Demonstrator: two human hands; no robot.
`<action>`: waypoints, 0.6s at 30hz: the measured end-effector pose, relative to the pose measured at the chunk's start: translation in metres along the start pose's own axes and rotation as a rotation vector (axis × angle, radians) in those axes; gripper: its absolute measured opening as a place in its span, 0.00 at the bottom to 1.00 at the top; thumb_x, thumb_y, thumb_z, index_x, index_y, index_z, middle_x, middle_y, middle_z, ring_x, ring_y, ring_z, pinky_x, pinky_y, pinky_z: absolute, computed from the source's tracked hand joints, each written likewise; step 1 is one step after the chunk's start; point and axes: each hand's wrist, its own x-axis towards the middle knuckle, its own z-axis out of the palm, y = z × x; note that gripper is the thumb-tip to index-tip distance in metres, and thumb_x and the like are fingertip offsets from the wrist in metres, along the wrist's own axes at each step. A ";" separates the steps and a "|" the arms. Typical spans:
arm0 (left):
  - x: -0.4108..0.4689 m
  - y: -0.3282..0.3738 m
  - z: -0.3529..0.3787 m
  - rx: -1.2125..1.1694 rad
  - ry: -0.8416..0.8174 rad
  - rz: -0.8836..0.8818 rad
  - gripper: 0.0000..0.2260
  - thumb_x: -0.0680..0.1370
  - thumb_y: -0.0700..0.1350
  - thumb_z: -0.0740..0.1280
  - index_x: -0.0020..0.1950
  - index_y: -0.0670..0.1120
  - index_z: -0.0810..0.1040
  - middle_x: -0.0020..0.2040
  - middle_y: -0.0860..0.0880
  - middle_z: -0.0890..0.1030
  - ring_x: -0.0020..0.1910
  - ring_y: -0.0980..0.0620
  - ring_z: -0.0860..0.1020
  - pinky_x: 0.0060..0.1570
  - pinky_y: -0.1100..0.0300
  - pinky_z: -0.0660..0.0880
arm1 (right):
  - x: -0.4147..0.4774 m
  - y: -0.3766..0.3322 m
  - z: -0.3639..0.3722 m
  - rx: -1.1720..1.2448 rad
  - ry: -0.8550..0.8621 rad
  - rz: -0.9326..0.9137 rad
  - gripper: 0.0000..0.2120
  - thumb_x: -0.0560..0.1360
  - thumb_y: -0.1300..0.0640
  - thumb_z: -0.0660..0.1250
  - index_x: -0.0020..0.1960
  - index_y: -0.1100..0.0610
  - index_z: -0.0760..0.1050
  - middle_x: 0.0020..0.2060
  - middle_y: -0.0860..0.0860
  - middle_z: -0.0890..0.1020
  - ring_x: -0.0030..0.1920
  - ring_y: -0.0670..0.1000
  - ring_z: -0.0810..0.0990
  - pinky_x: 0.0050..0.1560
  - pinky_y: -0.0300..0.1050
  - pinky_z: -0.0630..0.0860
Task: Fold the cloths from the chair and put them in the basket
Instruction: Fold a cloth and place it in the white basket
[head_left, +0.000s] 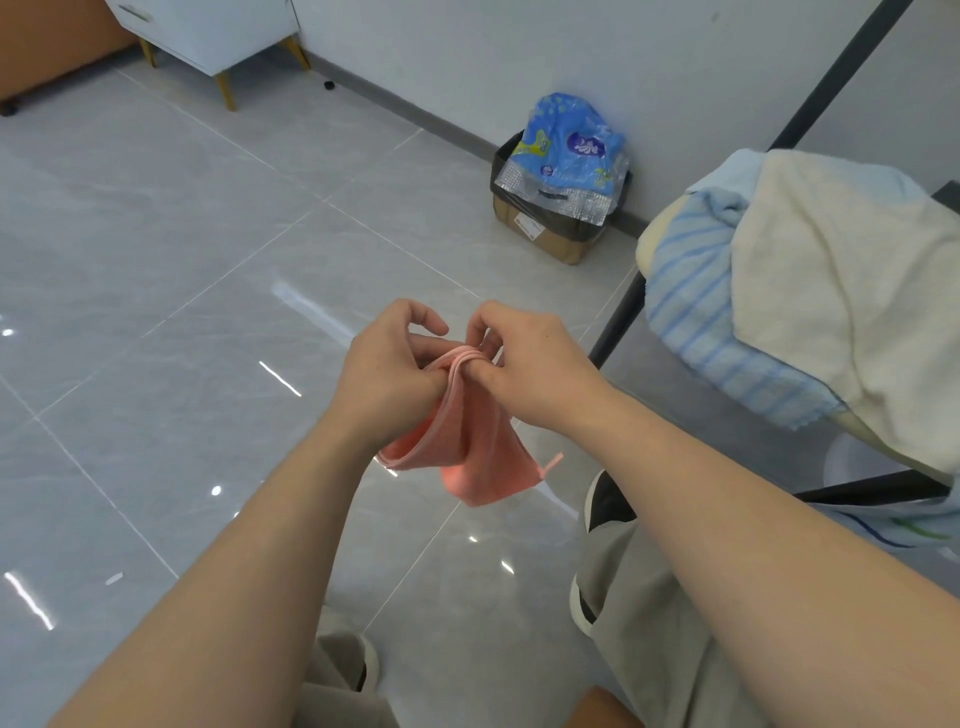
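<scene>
Glossy grey tiled floor (156, 260) fills most of the room in front of the person, with lights glinting off it. To the right stands a cream padded chair (648, 244) with three cloths heaped over it. A cream terry towel (841, 291) lies on top, a blue-and-white striped cloth (691, 296) hangs out from under it, and a pale blue cloth (727, 179) is bunched at the upper edge (how much of each is tucked beneath I cannot tell). A dark metal pole (618, 322) slants up past the chair.

Far off at the upper left is a white drawer cabinet on slim gold legs (218, 26). By the wall sits a brown cardboard box lined with a black bag (540, 236), and a crumpled blue plastic wrapper (566, 145) sticks out of its top.

The salmon-pink soft cloth (467, 447) is held up in the air in front of the person, above the floor and left of the chair, not touching it. It is doubled over, so its layered edges gather at the top and the rest sags below. The left hand (384, 364) pinches the gathered edges from the left, thumb and fingers closed on the fabric. The right hand (530, 358) clamps the same edges from the right with its fingers curled round them, and the two hands are almost touching
</scene>
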 end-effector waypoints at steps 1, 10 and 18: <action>0.001 -0.001 0.000 -0.004 -0.002 0.002 0.15 0.73 0.37 0.72 0.54 0.49 0.72 0.42 0.58 0.86 0.40 0.61 0.83 0.38 0.66 0.74 | 0.000 0.001 0.001 -0.033 -0.002 -0.017 0.05 0.76 0.52 0.69 0.49 0.51 0.75 0.43 0.47 0.80 0.39 0.46 0.75 0.41 0.42 0.73; 0.011 -0.032 -0.018 0.627 -0.141 -0.056 0.08 0.68 0.39 0.68 0.43 0.51 0.76 0.39 0.52 0.80 0.40 0.51 0.78 0.36 0.57 0.76 | 0.004 0.005 -0.013 -0.006 0.051 0.055 0.03 0.75 0.56 0.69 0.47 0.53 0.76 0.44 0.46 0.81 0.34 0.40 0.73 0.34 0.28 0.66; 0.016 -0.022 -0.031 0.207 -0.077 -0.416 0.13 0.74 0.34 0.60 0.45 0.45 0.83 0.34 0.43 0.85 0.34 0.48 0.85 0.36 0.56 0.81 | 0.007 0.017 -0.016 -0.069 -0.066 0.196 0.07 0.74 0.58 0.71 0.44 0.52 0.72 0.41 0.51 0.82 0.40 0.52 0.82 0.43 0.51 0.82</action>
